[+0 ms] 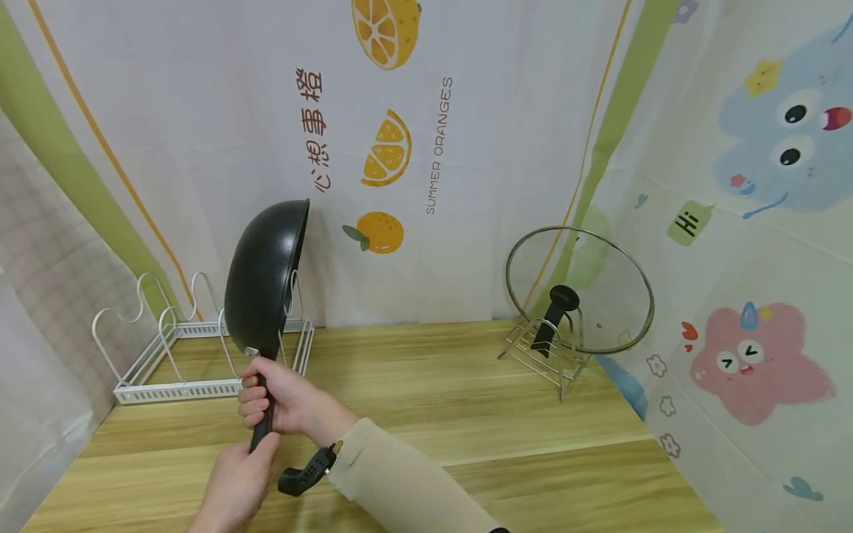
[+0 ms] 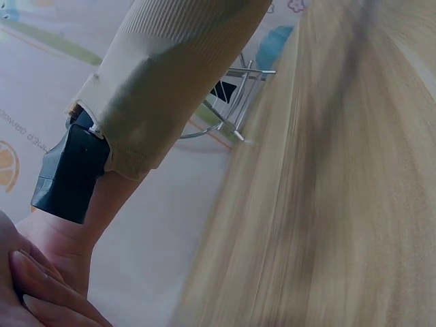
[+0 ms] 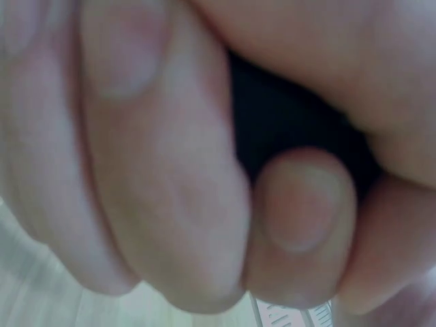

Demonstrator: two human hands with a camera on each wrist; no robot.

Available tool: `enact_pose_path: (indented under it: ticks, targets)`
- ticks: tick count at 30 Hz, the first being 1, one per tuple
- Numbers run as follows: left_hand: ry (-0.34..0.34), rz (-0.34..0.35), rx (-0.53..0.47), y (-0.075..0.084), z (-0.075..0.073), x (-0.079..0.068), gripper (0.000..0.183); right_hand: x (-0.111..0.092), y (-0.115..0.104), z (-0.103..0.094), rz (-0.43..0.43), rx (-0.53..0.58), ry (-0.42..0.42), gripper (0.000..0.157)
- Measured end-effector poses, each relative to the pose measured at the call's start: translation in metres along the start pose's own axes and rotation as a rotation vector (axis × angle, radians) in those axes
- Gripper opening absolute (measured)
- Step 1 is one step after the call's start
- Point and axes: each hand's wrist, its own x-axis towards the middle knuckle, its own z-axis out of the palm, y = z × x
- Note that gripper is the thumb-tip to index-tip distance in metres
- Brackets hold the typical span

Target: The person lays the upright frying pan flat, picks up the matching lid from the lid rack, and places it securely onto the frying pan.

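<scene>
Clearly, the right hand (image 1: 283,396) has its fingers curled round the black handle (image 1: 262,425) just below the bowl, while the left hand (image 1: 240,477) grips the lower end beside it. Between them they keep the black wok (image 1: 260,281) on edge, its hollow side facing picture-right, among the upright loops of the white rack (image 1: 200,389); whether the bowl bears on the rack cannot be told. The step in hand seems to be managing the wok at that rack, and the next move, I judge, calls for a steady two-handed hold and care that the rim does not knock the wire. A black band (image 1: 306,474) sits at the right wrist, by a pale sleeve (image 1: 406,474). Farther off on the wooden table (image 1: 466,414), a glass lid (image 1: 606,289) stands on edge in a wire stand (image 1: 562,386). I can read no brand on the wok. On the cloth (image 1: 226,111) behind, sideways lettering reads "SUMMER ORANGES" and "心想事橙"; on the right-hand sheet (image 1: 753,266), a green tag (image 1: 691,222) says "Hi".
</scene>
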Motion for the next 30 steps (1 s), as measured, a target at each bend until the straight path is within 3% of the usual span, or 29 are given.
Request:
enact_pose_path:
  ticks: [21,30]
  targets:
    - [0.056,0.043,0.109,0.008,-0.009,-0.006,0.051,-0.005,-0.007,0.014,-0.024,-0.028,-0.044,0.037]
    - [0.053,0.029,0.127,0.012,-0.012,-0.007,0.050,-0.009,-0.010,0.021,-0.043,-0.050,-0.074,0.037]
